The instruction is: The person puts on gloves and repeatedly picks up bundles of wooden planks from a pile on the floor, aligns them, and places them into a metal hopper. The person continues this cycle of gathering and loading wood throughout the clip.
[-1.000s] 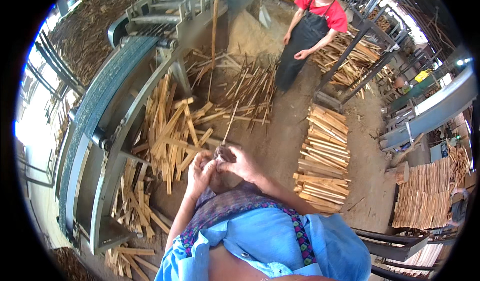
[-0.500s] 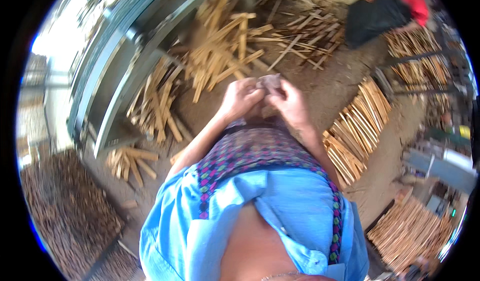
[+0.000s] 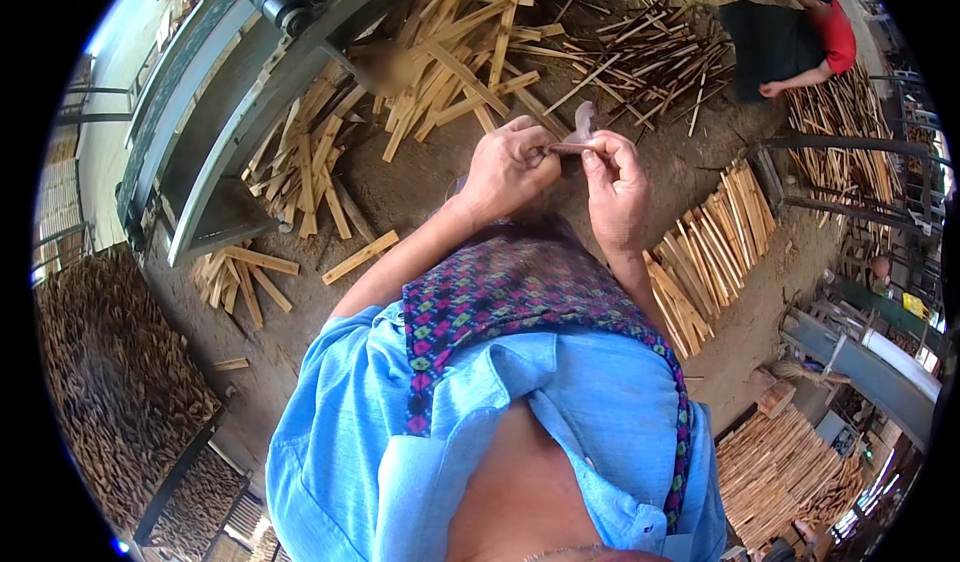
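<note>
Pinching brown scrap (image 3: 578, 134), both hands

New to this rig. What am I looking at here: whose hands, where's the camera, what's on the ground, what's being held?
There is no machine: a person works with bare hands. The single picture comes from a wide fisheye camera on their head, looking down, so straight edges bend. The left hand and right hand meet in front of the blue shirt and pinch a small thin brownish scrap; what it is made of cannot be told. On the dirt floor lie loose wooden sticks and a neat stack of slats. A green metal frame runs on the left. Another person in red bends over sticks at the top right.
</note>
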Demonstrator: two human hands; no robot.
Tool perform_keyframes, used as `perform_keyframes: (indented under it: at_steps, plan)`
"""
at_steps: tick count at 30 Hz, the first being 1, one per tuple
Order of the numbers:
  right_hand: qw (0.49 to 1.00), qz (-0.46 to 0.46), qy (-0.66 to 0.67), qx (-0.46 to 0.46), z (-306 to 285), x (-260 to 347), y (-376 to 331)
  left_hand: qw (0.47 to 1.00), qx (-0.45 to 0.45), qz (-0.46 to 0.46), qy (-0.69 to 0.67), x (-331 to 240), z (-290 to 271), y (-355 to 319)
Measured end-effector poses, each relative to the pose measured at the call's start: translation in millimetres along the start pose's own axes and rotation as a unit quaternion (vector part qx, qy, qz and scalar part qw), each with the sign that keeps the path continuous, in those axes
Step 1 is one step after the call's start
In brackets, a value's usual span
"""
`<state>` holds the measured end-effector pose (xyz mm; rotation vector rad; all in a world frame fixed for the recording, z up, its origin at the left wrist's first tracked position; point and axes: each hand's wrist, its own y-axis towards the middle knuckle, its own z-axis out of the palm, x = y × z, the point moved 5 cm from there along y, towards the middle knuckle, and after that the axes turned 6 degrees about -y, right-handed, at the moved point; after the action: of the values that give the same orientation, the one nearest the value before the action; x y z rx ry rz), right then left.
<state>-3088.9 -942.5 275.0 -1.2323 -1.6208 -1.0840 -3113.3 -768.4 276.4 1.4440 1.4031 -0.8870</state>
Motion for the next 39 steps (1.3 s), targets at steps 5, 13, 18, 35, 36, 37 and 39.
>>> perform_keyframes:
  at_steps: [5, 13, 18, 35, 36, 37, 39]
  plan:
    - [0.958, 0.167, 0.215, 0.090, 4, -16, -2, 0.992, -0.023, 0.119, 0.027, -18, 0, -10]
    - [0.906, 0.167, 0.389, 0.020, -1, -22, -6, 0.934, -0.007, 0.326, 0.146, -44, 11, -29]
    - [0.964, 0.101, 0.247, -0.013, -14, -12, -2, 0.959, -0.005, 0.260, 0.111, -41, 13, -29]
    - [0.991, 0.074, -0.085, 0.066, -12, 1, -6, 0.990, 0.033, -0.040, 0.128, 25, 26, -6]
    - [0.983, 0.131, -0.061, 0.109, -13, 0, -4, 0.992, 0.033, -0.043, 0.117, 25, 25, -2]
    - [0.981, 0.128, -0.079, 0.119, -10, -2, -4, 0.991, 0.038, -0.020, 0.127, 26, 28, -2]
    - [0.979, 0.108, -0.119, 0.124, 2, -5, -4, 0.990, 0.026, -0.003, 0.140, 24, 30, -5]
